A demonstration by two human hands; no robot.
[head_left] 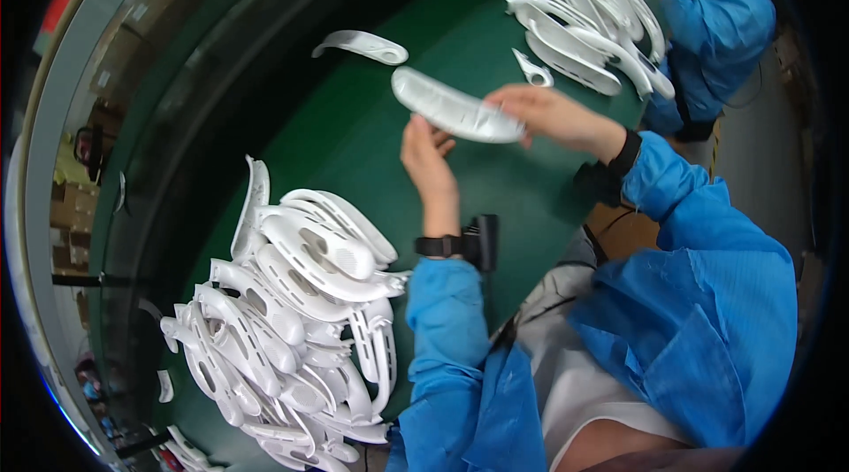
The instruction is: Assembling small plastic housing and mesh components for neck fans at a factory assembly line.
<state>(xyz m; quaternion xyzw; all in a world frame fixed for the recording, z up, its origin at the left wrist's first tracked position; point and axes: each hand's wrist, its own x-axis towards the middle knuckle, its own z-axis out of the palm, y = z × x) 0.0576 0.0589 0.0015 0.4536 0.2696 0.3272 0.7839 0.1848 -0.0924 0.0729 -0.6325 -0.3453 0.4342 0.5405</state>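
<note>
A long, curved white plastic part, hollow like a shallow shell, is held above the green table. My right hand grips its right end between thumb and fingers. Just below the part's left half is my left hand, its fingers up at the lower edge and the thumb apart from them. It looks unclosed; whether the fingertips touch the part is hard to see. Beyond it, a similar white piece with a hole at one end lies on the table. A small pointed white piece lies beyond my right hand.
A large heap of white plastic parts covers the table left of my left forearm. Another heap lies at the far right, beside a co-worker in blue sleeves. A raised dark green border curves along the left of the green table.
</note>
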